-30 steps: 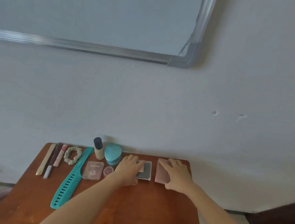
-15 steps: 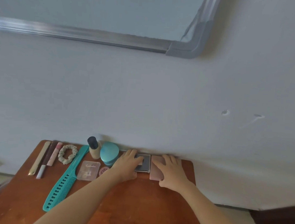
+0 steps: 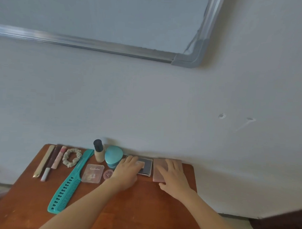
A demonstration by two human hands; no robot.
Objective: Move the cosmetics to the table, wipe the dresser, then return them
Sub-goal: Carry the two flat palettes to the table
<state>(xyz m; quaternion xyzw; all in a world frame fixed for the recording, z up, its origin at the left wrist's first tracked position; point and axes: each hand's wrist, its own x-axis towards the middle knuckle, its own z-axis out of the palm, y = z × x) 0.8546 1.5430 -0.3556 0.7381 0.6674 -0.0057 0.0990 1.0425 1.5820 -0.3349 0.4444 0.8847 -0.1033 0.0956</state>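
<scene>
A row of cosmetics lies along the back edge of a brown wooden surface (image 3: 142, 211), against a pale wall (image 3: 147, 105), and the teal jar (image 3: 113, 155) stands near the middle of that row. Just right of the jar lies a flat grey case (image 3: 147, 167). The left hand (image 3: 127, 172) rests on it with its fingers (image 3: 133, 161) laid nearly straight and relaxed over the case's left half, pressing on it and not curled round it. Further right of the jar, touching the grey case's far side, lies a pink case (image 3: 160, 165). The right hand (image 3: 174, 177) lies flat on it, its fingers (image 3: 172, 164) spread and loose. Touching the jar's left side stands a beige bottle (image 3: 99, 152) with a dark cap. In front of the jar sit a small round pink pot (image 3: 108, 174) and, beside that, a clear square compact (image 3: 92, 173). A long teal comb (image 3: 69, 183) runs diagonally to the jar's left and front. Further left of the jar come a pale scrunchie (image 3: 72, 157), a pink tube (image 3: 59, 157), a dark pencil (image 3: 49, 163) and a gold stick (image 3: 43, 161), lying side by side. High above the jar, a framed whiteboard (image 3: 99, 17) hangs on the wall.
</scene>
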